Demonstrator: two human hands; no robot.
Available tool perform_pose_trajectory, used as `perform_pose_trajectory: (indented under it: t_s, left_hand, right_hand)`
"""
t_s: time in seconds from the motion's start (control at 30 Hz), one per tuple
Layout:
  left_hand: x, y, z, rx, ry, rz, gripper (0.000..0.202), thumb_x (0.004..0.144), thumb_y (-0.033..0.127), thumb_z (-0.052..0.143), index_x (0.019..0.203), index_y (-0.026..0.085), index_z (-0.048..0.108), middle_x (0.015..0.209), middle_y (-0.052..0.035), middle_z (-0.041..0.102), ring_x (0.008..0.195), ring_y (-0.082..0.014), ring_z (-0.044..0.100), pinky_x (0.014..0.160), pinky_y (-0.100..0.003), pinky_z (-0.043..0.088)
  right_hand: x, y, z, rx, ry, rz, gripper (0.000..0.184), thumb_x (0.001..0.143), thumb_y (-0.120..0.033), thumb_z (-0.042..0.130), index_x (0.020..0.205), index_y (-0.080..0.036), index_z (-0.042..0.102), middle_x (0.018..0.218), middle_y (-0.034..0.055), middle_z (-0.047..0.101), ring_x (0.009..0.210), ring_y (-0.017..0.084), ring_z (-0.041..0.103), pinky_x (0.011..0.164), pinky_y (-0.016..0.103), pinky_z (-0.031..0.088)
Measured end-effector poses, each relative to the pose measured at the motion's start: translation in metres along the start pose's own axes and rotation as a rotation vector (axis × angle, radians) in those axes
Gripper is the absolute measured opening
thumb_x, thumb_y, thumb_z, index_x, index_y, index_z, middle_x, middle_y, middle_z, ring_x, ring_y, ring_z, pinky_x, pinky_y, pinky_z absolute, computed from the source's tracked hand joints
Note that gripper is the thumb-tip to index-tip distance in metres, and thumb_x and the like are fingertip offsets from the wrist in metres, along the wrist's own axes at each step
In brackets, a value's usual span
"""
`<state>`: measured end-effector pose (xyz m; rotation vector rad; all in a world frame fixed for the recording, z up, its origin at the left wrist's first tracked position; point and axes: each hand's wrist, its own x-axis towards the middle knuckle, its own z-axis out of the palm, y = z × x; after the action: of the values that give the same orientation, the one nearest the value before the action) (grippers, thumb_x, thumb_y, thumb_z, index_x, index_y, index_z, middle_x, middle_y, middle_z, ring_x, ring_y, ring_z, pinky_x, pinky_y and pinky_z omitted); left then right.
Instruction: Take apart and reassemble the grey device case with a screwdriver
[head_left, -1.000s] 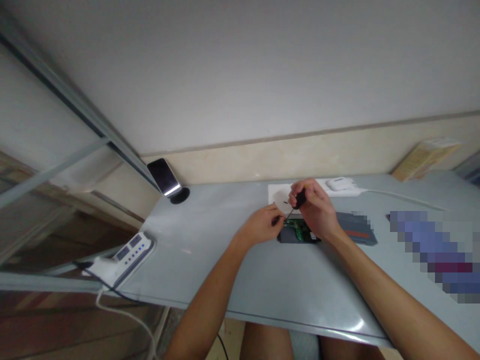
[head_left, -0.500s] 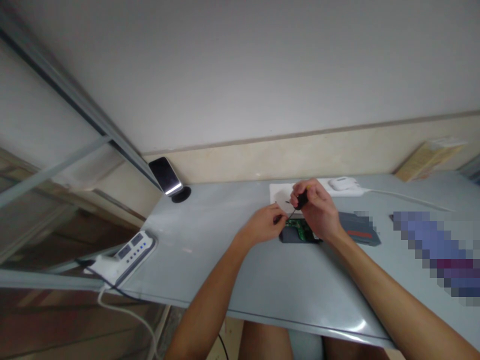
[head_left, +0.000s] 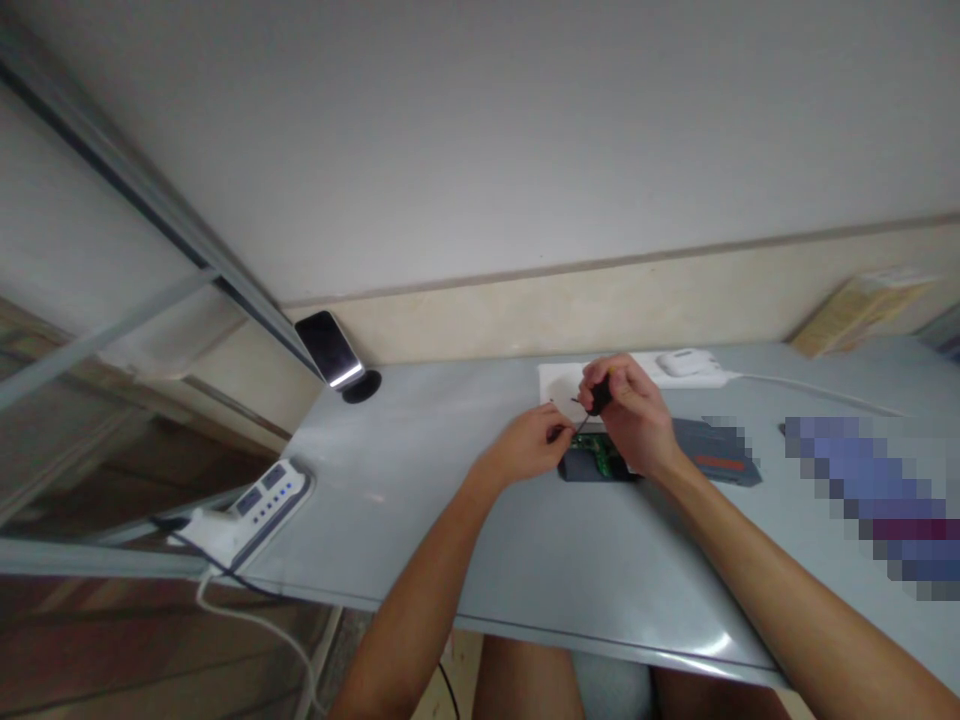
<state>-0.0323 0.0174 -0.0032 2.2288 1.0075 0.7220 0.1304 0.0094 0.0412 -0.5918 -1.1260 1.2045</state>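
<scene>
Half done, perhaps: green circuit board [head_left: 602, 457] bared centre-right, unfinished; gripping black-handled screwdriver [head_left: 601, 396] in right hand [head_left: 637, 412]; cannot tell hold of left hand [head_left: 529, 444].

My glossy pale blue-grey table, with things set along its back and sides.
On my tabletop [head_left: 420, 450], a white power strip [head_left: 244, 518] sits at the left edge, and a black round-based stand [head_left: 361, 387] near the back wall bears a phone. Before me lies a dark grey device with a bared green circuit board [head_left: 598, 465], a white sheet [head_left: 556, 380] just behind it and a grey panel with a reddish stripe [head_left: 716, 450] to its right. A long white bar [head_left: 694, 382] trails a white cable [head_left: 817, 392]; further right are a yellowish box [head_left: 862, 312] and a pixelated bluish item [head_left: 862, 490].
</scene>
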Motion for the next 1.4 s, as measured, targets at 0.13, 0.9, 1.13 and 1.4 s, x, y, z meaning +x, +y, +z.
perform_pose_trajectory:
  t_s: [0.13, 0.9, 1.13, 1.4]
  left_hand:
    - [-0.001, -0.001, 0.001, 0.023, -0.003, -0.009, 0.019, 0.092, 0.014, 0.052, 0.083, 0.016, 0.069, 0.081, -0.0021, 0.061, 0.075, -0.0143, 0.057, 0.072, -0.024, 0.046]
    - [-0.001, -0.001, -0.001, 0.032, -0.037, 0.01, 0.017, 0.092, 0.015, 0.053, 0.083, 0.016, 0.068, 0.083, -0.0029, 0.062, 0.075, -0.014, 0.057, 0.071, -0.024, 0.046]
    - [-0.001, -0.003, 0.001, 0.025, -0.027, 0.019, 0.018, 0.093, 0.016, 0.054, 0.085, 0.017, 0.07, 0.085, -0.0032, 0.064, 0.077, -0.0145, 0.059, 0.073, -0.024, 0.048]
    - [0.0, -0.002, -0.001, -0.012, -0.038, 0.008, 0.018, 0.092, 0.017, 0.055, 0.086, 0.017, 0.072, 0.082, -0.0026, 0.062, 0.075, -0.0144, 0.057, 0.071, -0.024, 0.046]
  right_hand:
    - [0.001, 0.0, 0.0, -0.058, -0.01, 0.025, 0.035, 0.084, -0.055, 0.073, 0.082, -0.023, 0.057, 0.08, 0.0001, 0.06, 0.069, 0.015, 0.058, 0.064, 0.03, 0.045]
    - [0.002, -0.004, -0.001, -0.08, -0.06, 0.049, 0.039, 0.09, -0.061, 0.062, 0.084, -0.022, 0.062, 0.07, 0.0003, 0.055, 0.063, 0.015, 0.052, 0.06, 0.03, 0.042]
    - [0.001, -0.001, -0.008, -0.127, -0.09, 0.019, 0.03, 0.088, -0.048, 0.072, 0.085, -0.024, 0.054, 0.075, -0.0011, 0.063, 0.069, 0.016, 0.06, 0.067, 0.03, 0.047]
    - [0.0, -0.006, 0.001, -0.235, -0.046, -0.007, 0.038, 0.092, -0.057, 0.062, 0.077, -0.023, 0.053, 0.06, -0.0044, 0.046, 0.053, 0.011, 0.038, 0.052, 0.026, 0.031]
